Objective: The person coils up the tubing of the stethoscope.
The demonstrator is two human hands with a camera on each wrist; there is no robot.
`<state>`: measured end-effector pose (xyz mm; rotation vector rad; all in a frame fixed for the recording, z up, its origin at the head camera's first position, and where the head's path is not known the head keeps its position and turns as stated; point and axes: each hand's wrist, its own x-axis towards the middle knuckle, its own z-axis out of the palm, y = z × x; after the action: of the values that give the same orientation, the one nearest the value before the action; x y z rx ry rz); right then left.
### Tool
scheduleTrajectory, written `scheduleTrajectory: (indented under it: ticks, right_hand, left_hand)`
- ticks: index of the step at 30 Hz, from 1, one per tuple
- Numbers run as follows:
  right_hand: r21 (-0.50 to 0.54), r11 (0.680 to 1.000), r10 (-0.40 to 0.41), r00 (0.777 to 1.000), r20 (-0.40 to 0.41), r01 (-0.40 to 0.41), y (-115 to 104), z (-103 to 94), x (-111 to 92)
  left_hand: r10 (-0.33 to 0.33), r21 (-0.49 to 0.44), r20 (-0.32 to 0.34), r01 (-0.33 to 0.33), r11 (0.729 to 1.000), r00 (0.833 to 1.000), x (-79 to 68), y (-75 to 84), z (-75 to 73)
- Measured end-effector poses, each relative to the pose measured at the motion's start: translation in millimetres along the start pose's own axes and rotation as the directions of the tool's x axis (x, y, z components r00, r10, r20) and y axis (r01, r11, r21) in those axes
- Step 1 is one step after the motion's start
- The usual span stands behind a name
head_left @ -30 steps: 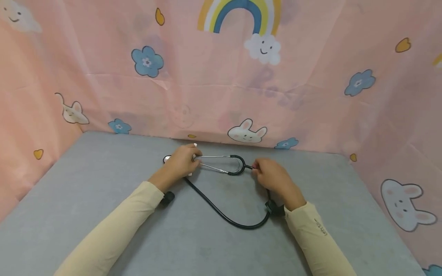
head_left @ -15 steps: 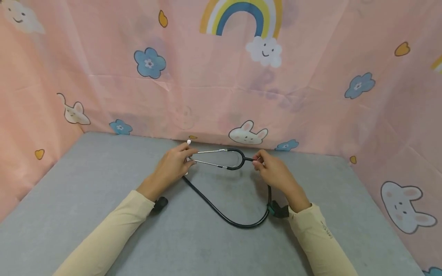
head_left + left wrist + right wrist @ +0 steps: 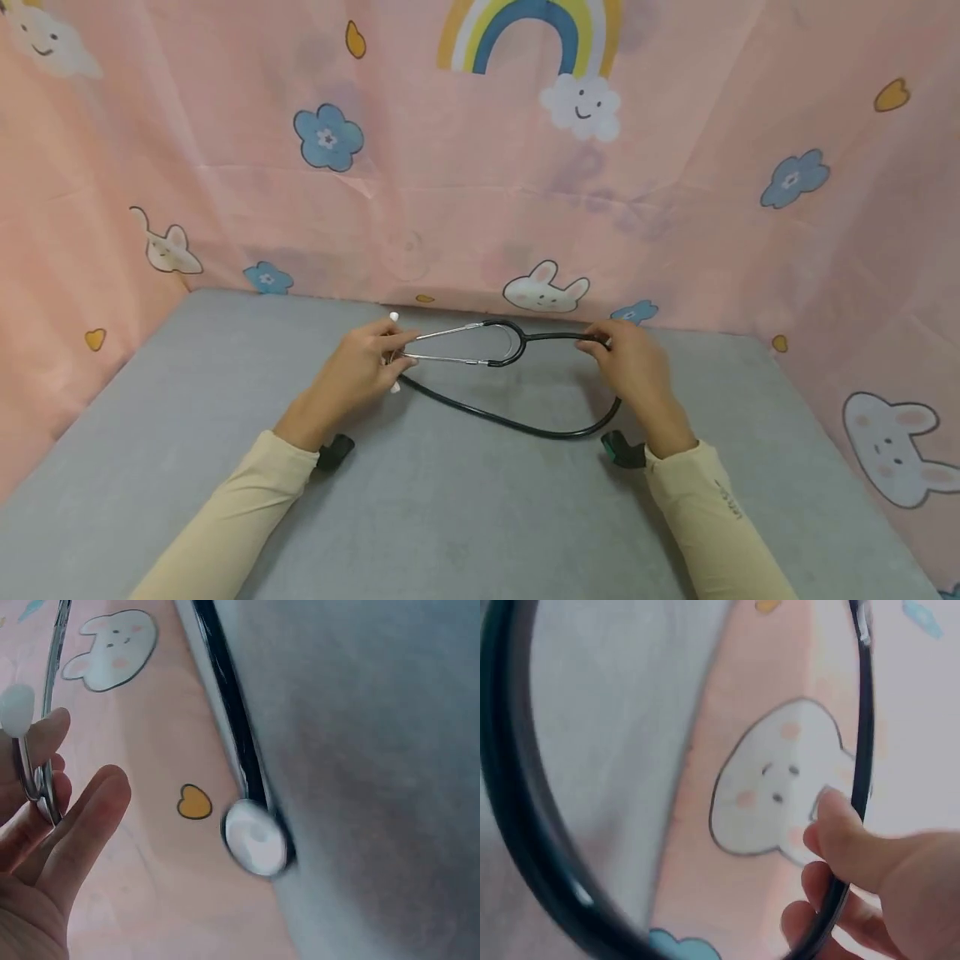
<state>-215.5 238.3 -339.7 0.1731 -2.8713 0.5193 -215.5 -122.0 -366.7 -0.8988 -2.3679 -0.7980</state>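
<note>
A stethoscope with black tubing (image 3: 520, 425) is held up between my hands over the table. My left hand (image 3: 348, 367) pinches the metal ear tubes (image 3: 450, 359) close to their white ear tips (image 3: 16, 710). At the other side, my right hand (image 3: 639, 362) grips the black tube just past the fork, with thumb and fingers round it in the right wrist view. From there the tube loops down and back to the left. In the left wrist view the round chest piece (image 3: 257, 838) hangs at the tube's end, apart from the left fingers; the head view hides it.
A grey table (image 3: 465, 517) lies beneath both hands. Behind it and at the sides hangs a pink cloth (image 3: 450, 208) printed with rabbits, flowers and a rainbow. Black wrist cameras (image 3: 335, 452) are strapped under both sleeves.
My right hand has slid rightward along the tube away from the fork. Both hands have moved further apart, my left one to the left, and the loop of tubing has risen and flattened.
</note>
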Motion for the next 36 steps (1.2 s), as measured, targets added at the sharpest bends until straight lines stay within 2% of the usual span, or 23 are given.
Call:
scheduleTrajectory:
  ticks: [3,5,9,12,16,19,23,27,30,32,33,36]
  right_hand:
    - [-0.011,0.999,0.031,0.997,-0.075,-0.032,3.1,-3.2,-1.0]
    - [0.036,0.999,0.034,0.994,-0.105,-0.03,2.8,-6.2,-0.6]
    - [0.156,0.988,0.02,0.981,-0.193,0.011,-0.2,-10.3,0.5]
    - [0.232,0.97,0.001,0.954,-0.301,0.072,-3.3,-12.2,0.8]
    - [0.318,0.923,-0.056,0.894,-0.444,0.216,-8.6,-15.8,0.9]
    - [0.34,0.875,-0.141,0.853,-0.503,0.346,-13.0,-18.1,0.7]
    - [0.341,0.831,-0.23,0.829,-0.51,0.44,-17.6,-19.3,-0.7]
    - [0.404,0.793,-0.203,0.823,-0.53,0.456,-20.1,-20.8,-2.7]
    - [0.462,0.752,-0.18,0.82,-0.543,0.47,-21.6,-22.1,-2.5]
    - [0.49,0.715,-0.194,0.816,-0.545,0.498,-21.5,-22.5,-2.4]
    - [0.516,0.685,-0.201,0.814,-0.545,0.515,-21.9,-22.8,-2.7]
    - [0.607,0.559,-0.222,0.808,-0.546,0.565,-23.5,-23.7,-3.6]
  left_hand:
    - [-0.012,-0.027,0.009,0.012,1.0,1.0,0.5,0.9,-1.5]
    - [0.004,-0.032,0.01,-0.003,0.999,1.0,1.7,1.4,-1.5]
    - [0.075,-0.045,-0.011,-0.075,0.996,0.997,1.8,1.5,0.0]
    - [0.149,-0.093,-0.011,-0.149,0.984,0.989,0.0,1.6,1.7]
    - [0.207,-0.15,0.038,-0.199,0.968,0.978,-0.1,3.3,3.6]
    - [0.225,-0.157,0.067,-0.212,0.965,0.972,1.5,5.0,4.2]
    - [0.263,-0.166,0.073,-0.249,0.954,0.962,3.3,6.3,4.9]
    - [0.267,-0.191,0.042,-0.254,0.948,0.963,3.8,5.8,6.6]
    - [0.275,-0.173,-0.004,-0.271,0.947,0.962,4.1,4.6,5.9]
    - [0.315,-0.141,-0.028,-0.315,0.938,0.949,5.0,4.7,5.3]
    - [0.346,-0.116,-0.036,-0.348,0.93,0.937,5.6,4.9,5.1]
    - [0.43,-0.059,-0.04,-0.432,0.9,0.902,7.7,8.1,3.3]
